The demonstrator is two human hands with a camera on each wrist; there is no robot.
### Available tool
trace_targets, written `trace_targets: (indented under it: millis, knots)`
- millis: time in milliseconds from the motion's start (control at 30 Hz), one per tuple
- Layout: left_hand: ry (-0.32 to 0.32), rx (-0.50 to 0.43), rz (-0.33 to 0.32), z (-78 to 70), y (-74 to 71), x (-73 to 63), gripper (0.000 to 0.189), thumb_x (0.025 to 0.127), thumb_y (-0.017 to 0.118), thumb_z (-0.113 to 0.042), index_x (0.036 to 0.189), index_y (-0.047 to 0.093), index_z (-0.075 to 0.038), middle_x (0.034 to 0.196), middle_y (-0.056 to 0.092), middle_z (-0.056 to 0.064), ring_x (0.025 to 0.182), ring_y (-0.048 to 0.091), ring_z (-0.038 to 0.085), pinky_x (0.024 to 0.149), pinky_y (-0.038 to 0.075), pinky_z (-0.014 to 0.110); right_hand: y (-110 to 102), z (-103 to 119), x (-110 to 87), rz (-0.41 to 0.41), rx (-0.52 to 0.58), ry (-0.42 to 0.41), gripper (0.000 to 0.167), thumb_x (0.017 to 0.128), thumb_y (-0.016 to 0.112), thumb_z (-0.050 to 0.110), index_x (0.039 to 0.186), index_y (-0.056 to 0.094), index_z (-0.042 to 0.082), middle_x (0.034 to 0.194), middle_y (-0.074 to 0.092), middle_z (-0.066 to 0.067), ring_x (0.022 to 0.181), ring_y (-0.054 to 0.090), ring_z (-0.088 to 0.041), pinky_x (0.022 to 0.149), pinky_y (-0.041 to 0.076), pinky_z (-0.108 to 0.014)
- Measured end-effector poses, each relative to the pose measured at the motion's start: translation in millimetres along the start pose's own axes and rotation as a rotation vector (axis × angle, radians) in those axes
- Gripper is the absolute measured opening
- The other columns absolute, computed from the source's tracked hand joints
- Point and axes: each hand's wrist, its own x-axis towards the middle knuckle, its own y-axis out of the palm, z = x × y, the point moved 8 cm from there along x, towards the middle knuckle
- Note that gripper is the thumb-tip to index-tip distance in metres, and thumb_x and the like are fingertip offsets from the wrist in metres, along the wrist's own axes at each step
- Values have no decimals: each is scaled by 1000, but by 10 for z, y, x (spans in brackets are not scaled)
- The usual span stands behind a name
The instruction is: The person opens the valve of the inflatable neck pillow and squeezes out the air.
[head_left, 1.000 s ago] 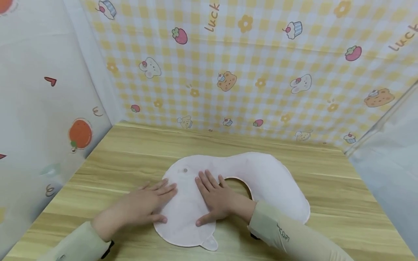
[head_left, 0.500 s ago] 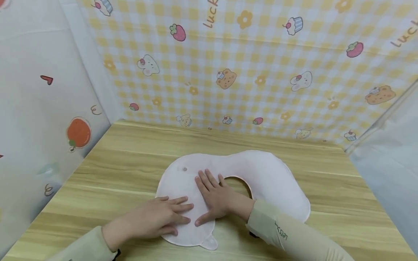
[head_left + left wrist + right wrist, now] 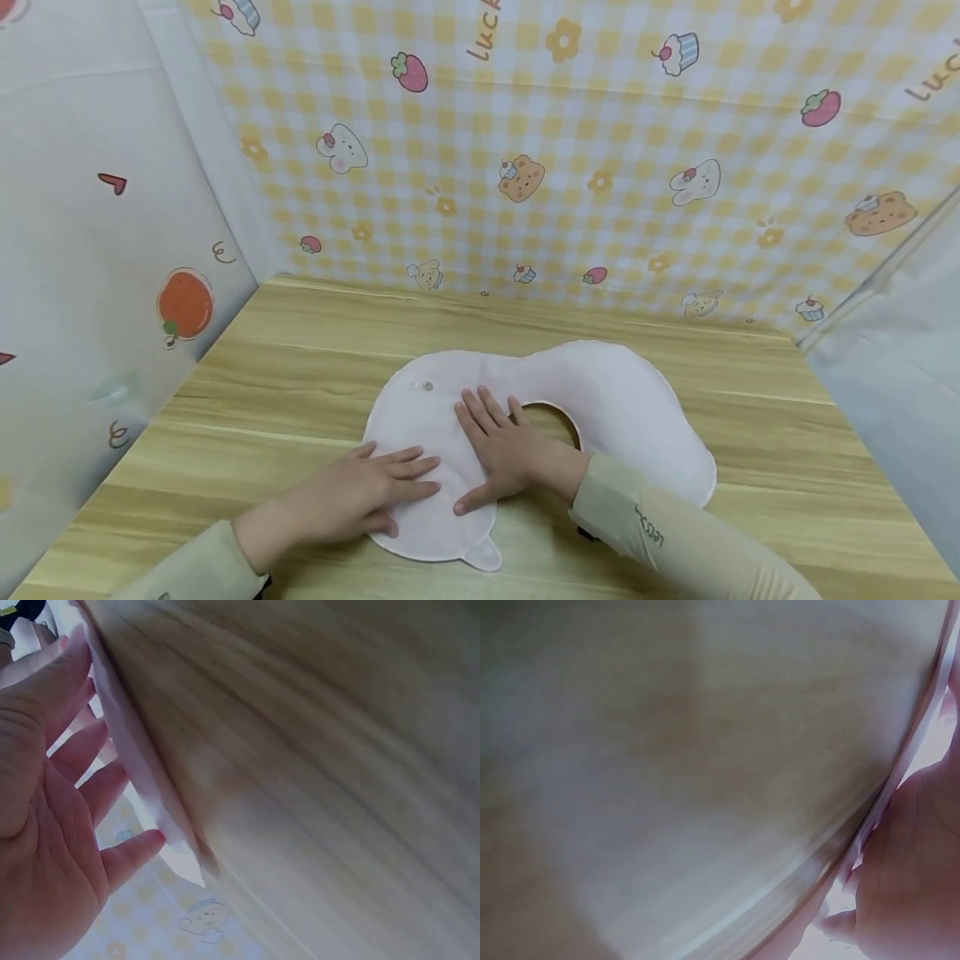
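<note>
1. Left hand (image 3: pixel 360 496): fingers spread on the left lobe of the pale curved pillow (image 3: pixel 630 400), farther in and closer to the right hand (image 3: pixel 510 450) than a second ago.
2. Right hand: fingers spread beside the inner curve, unmoved on the pillow.
3. The pillow lies on the bench (image 3: pixel 225 433), its place unchanged.

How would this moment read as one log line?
left grip: rests on pale curved cushion; right grip: rests on cushion; cushion: on wooden table
</note>
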Motion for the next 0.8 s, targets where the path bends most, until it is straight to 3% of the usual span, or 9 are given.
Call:
trace_targets:
  millis: [233,533,800]
  knots:
    - [2,-44,-26,116,-5,-71,70,84,65,-46,149,47,-26,159,39,3,146,38,32,100,36,75,4,-2,25,2,9,-4,129,72,56,87,161,0,12,168,-12,-7,155,-13,-30,124,6,-59]
    - [-80,-98,18,267,45,-114,81,82,61,-58,154,35,-34,165,27,4,150,26,39,99,20,86,-14,-11,33,7,-3,-10,130,71,57,87,161,-1,13,168,-13,-7,155,-14,-30,122,3,-63]
    - [-129,-43,-9,317,35,-108,92,75,64,-63,155,34,-30,164,28,9,149,29,40,101,15,86,-34,-42,85,-2,-11,21,125,74,50,89,161,-1,15,168,-14,-6,155,-15,-28,122,1,-64]
